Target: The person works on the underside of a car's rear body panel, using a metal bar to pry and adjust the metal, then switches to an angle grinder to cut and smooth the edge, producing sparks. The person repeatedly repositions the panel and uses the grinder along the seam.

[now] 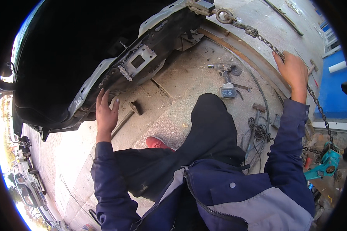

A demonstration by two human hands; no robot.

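in the head view, the chain [264,40] runs on the person's right side. its long axis slants from upper left to lower right: from the ring [223,16] at the clamp [201,7] on the upper end of the vehicle body [100,70], out to the right hand [293,73]. below that hand the line turns steeper and drops toward the turquoise tool [330,159] at the lower right. the right hand's fingers are closed around the links, the back of the hand facing up.

the left hand [107,115] is at the lower edge of the vehicle body, its fingers apart and pointing up and away from the person; whether the tips press on the metal, i cannot tell. that edge runs diagonally, from lower left to upper right, with a bare metal plate [145,56] with a square opening fixed along it.

on the ground between the hands, a hammer [135,108] lies just beside the left hand, head away from the person and handle slanting back toward the lower left. farther right, a cordless power tool [223,70] lies with its socket pointing left and its battery nearest the person; a spanner [243,87] is just beside it. a second chain [260,131] is heaped near the right sleeve [289,134].
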